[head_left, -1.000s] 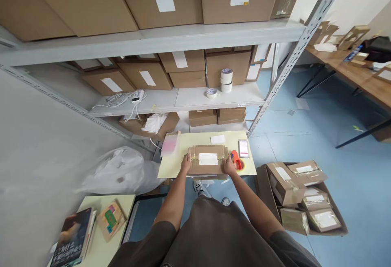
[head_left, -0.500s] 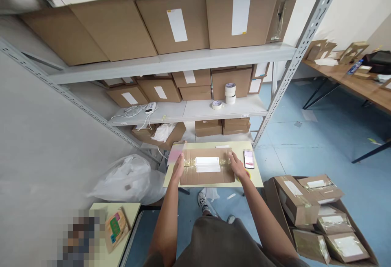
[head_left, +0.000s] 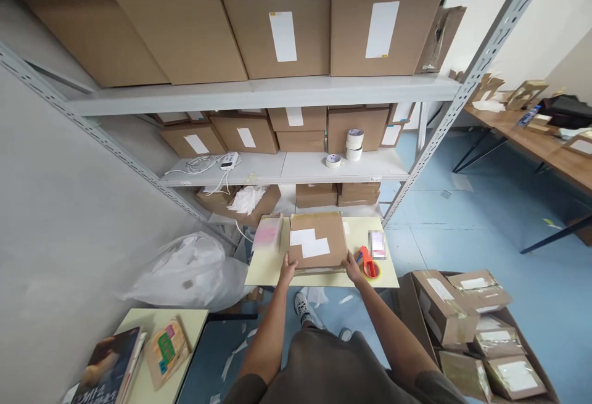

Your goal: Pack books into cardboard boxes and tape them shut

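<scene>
A brown cardboard box (head_left: 324, 228) with two white labels on its upper face is over the cream table (head_left: 263, 276). My left hand (head_left: 287, 269) grips its near left corner, and my right hand (head_left: 353, 267) grips the near right corner. Right of the box, an orange tape dispenser (head_left: 368, 262) lies by a yellow tape roll. Behind it is a phone (head_left: 377, 245), its screen blurred. On the table's left side is a clear, pinkish plastic container (head_left: 267, 233).
Metal shelving (head_left: 277, 97) with boxes and white tape rolls (head_left: 354, 145) rises behind the table. A large carton (head_left: 414, 311) of taped parcels sits at right. White plastic bags (head_left: 194, 268) and a side table (head_left: 194, 324) with books are at left.
The box has turned over, from a taped face with one label to a face with two labels. Both hands have shifted to its near corners, and the tape dispenser is now uncovered.
</scene>
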{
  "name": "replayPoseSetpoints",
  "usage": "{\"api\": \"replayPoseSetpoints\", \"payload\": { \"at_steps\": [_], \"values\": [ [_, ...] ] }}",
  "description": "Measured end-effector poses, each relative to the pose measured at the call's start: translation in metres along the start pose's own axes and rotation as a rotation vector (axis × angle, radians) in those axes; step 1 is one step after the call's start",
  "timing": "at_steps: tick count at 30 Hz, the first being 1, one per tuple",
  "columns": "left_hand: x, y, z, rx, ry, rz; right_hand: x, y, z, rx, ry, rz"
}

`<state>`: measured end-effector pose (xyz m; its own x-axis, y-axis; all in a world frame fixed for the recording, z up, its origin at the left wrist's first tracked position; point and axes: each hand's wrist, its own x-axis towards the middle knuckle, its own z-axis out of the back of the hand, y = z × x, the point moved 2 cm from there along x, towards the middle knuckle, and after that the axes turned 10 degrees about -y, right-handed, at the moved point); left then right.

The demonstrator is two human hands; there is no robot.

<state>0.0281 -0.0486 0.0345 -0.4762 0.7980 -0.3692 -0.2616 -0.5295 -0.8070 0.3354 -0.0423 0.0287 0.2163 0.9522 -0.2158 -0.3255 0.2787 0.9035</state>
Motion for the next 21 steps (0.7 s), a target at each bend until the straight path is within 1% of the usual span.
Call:
{"api": "replayPoseSetpoints", "payload": {
  "at_steps": [3, 5, 7, 10, 12, 14, 16, 18, 21],
  "values": [
    [0.008, 0.008, 0.0, 0.131, -0.003, 0.017, 0.006, -0.011, 0.001, -0.033, 0.038, -0.113],
    [0.018, 0.004, 0.003, 0.205, -0.026, -0.002, 0.013, -0.01, 0.004, -0.073, -0.011, -0.143],
    [0.028, -0.003, 0.006, 0.233, -0.066, -0.031, 0.021, -0.004, 0.002, -0.084, -0.052, -0.13],
    [0.039, -0.017, 0.003, 0.245, -0.064, -0.044, 0.03, 0.011, -0.013, -0.104, -0.02, -0.096],
    [0.042, -0.023, -0.001, 0.264, -0.057, -0.062, 0.034, 0.022, -0.024, -0.166, -0.019, -0.113],
    [0.041, -0.026, 0.0, 0.269, -0.078, -0.101, 0.035, 0.032, -0.027, -0.197, -0.062, -0.135],
    [0.038, -0.024, 0.004, 0.23, -0.114, -0.15, 0.033, 0.038, -0.022, -0.168, -0.103, -0.128],
    [0.033, -0.02, 0.011, 0.135, -0.144, -0.218, 0.027, 0.038, -0.011, -0.104, -0.132, -0.093],
    [0.024, -0.014, 0.02, -0.02, -0.17, -0.332, 0.016, 0.032, 0.003, 0.008, -0.17, 0.026]
  ]
}}
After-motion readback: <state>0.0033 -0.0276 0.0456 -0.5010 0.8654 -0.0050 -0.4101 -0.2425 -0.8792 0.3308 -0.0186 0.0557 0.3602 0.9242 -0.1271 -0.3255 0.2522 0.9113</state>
